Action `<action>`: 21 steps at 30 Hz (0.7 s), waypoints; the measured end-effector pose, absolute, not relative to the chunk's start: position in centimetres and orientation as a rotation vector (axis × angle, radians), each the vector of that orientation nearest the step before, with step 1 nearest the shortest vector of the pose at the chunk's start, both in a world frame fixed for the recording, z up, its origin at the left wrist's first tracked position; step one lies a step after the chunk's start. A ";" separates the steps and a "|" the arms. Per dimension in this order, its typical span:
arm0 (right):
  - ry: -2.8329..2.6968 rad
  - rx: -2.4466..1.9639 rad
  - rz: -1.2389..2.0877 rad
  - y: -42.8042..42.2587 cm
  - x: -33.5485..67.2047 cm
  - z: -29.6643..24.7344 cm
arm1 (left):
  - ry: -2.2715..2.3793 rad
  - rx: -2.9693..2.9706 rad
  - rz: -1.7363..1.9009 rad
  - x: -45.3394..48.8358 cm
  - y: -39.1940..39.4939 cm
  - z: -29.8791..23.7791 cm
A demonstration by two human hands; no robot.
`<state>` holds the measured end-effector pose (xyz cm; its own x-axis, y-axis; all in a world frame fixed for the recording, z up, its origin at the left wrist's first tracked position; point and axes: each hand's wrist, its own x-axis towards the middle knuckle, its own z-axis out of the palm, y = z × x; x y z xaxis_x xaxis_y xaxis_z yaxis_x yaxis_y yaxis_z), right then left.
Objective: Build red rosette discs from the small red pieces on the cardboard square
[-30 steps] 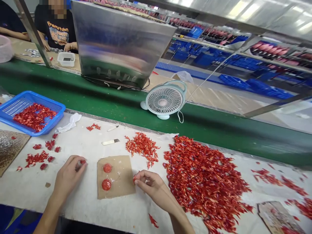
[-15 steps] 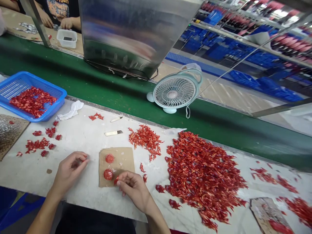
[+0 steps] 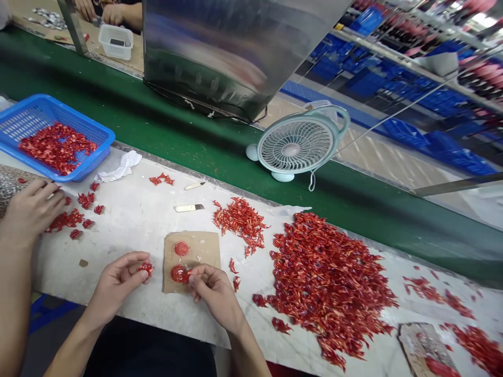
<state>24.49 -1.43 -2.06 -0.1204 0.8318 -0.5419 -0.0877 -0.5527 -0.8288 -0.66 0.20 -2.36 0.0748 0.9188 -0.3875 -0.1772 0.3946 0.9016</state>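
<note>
My left hand (image 3: 121,280) pinches a small red part (image 3: 146,268) between thumb and fingers, just left of a square of brown cardboard (image 3: 208,248). On that cardboard are two round shallow red dabs or dishes, an upper one (image 3: 181,248) and a lower one (image 3: 179,274); I cannot tell which they are. My right hand (image 3: 214,288) is closed on a small red piece (image 3: 188,274), held at the right edge of the lower round. Right of the cardboard lies a small pile of pointed red pieces (image 3: 241,222), with a much larger red heap (image 3: 330,283) beyond.
A co-worker's hand (image 3: 31,212) reaches over red clusters (image 3: 65,220) at left. Behind stands a blue basket (image 3: 106,140) holding red pieces. Two small knives, one nearer (image 3: 188,208), lie on the table. A fan (image 3: 296,144) stands on the green strip (image 3: 196,141).
A co-worker's arm has come in from the left, its hand over the red clusters. My right hand has brought its piece up to the lower red round. My left hand has turned, showing its red part.
</note>
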 end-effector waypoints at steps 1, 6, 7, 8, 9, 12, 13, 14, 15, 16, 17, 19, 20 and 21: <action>-0.856 -1.489 1.744 -1.4 24.4 -2.1 | 1.212 0.783 0.963 -0.7 0.2 -2.4; -0.866 -1.527 1.717 -1.5 24.1 -2.1 | 1.231 0.802 0.948 -0.5 0.4 -2.2; -0.864 -1.522 1.720 -1.5 24.1 -2.0 | 1.223 0.786 0.936 -0.5 0.4 -2.1; -0.859 -1.508 1.730 -1.6 24.2 -2.0 | 1.210 0.763 0.926 -0.4 0.4 -2.0; -0.847 -1.486 1.745 -1.6 24.3 -2.0 | 1.194 0.741 0.918 -0.3 0.3 -1.9; -0.752 -1.392 1.803 -1.5 24.5 -1.9 | 1.139 0.683 0.899 0.2 -0.1 -1.5; -0.699 -1.359 1.822 -1.5 24.5 -1.8 | 1.122 0.669 0.889 0.4 -0.2 -1.4; -0.639 -1.329 1.840 -1.4 24.4 -1.6 | 1.105 0.653 0.882 0.6 -0.3 -1.4; -0.575 -1.301 1.859 -1.4 24.4 -1.4 | 1.093 0.642 0.881 0.8 -0.3 -1.3; -0.512 -1.277 1.877 -1.4 24.3 -1.2 | 1.087 0.639 0.888 1.1 -0.4 -1.3; -0.457 -1.256 1.892 -1.3 24.2 -1.0 | 1.087 0.648 0.892 1.2 -0.4 -1.3; -0.380 -1.228 1.912 -1.3 24.0 -0.6 | 1.106 0.687 0.888 1.5 -0.4 -1.3; -0.358 -1.219 1.916 -1.4 23.9 -0.5 | 1.122 0.709 0.881 1.6 -0.4 -1.3; -0.345 -1.211 1.916 -1.4 23.8 -0.4 | 1.137 0.727 0.873 1.6 -0.5 -1.3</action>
